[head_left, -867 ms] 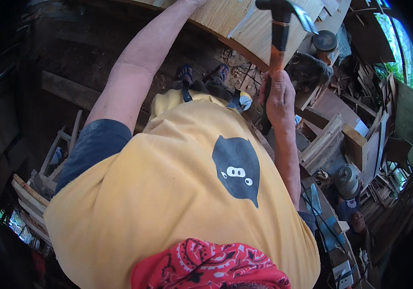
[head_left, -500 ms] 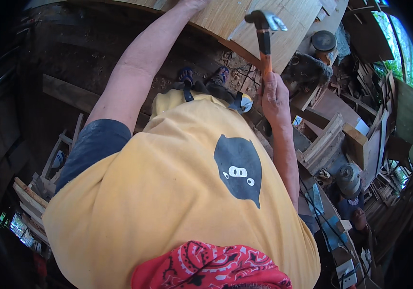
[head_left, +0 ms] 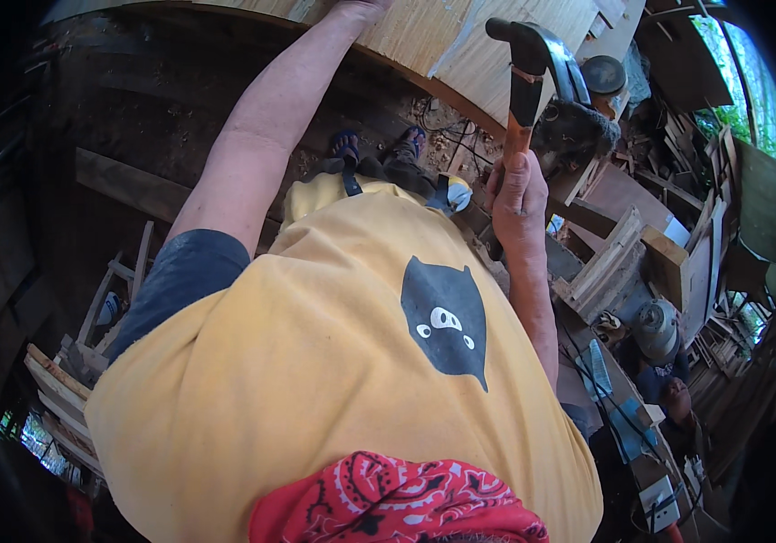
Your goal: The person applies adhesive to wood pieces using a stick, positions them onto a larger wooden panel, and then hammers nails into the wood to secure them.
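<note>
My right hand [head_left: 519,195] is wrapped round the orange and black handle of a claw hammer [head_left: 526,86], held upright with its dark metal head at the top. The hammer head is raised near the right part of a pale wooden panel [head_left: 424,45]. At the top edge of the view, my left hand [head_left: 366,7] reaches to the panel's near edge. Only its wrist and back show; the fingers are cut off by the frame.
A dark-lidded round jar [head_left: 605,75] stands beyond the hammer. Stacked wood offcuts [head_left: 618,258] and a grey metal motor-like body [head_left: 656,330] lie to my right. Another person [head_left: 675,398] is at the lower right, near a white socket box [head_left: 659,502] with cords.
The hammer has come up closer to the camera and its head has turned, the claw now pointing down to the right. My left hand has hardly moved.
</note>
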Demonstrator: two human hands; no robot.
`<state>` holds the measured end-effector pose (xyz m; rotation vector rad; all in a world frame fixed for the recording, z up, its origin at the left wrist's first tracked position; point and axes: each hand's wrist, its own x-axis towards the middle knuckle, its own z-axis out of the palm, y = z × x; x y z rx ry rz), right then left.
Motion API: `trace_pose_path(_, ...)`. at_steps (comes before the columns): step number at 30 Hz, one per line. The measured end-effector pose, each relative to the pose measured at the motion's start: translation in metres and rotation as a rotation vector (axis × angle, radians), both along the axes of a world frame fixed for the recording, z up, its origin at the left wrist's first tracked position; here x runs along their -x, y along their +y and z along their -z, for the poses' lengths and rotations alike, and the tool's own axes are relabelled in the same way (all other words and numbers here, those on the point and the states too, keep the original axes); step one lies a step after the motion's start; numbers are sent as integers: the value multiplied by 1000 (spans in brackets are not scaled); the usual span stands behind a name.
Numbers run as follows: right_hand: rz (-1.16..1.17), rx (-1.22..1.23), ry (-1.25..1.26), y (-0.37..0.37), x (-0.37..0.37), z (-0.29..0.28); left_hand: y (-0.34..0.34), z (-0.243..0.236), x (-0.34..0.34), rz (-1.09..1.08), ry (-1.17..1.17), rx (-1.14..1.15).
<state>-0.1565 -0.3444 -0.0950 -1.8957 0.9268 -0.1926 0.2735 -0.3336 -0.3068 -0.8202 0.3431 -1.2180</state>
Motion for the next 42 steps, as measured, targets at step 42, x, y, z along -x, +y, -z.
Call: trace_pose_path(42, 677, -492, 165, 63, 230, 89, -29, -90, 287, 826, 3208, 1360)
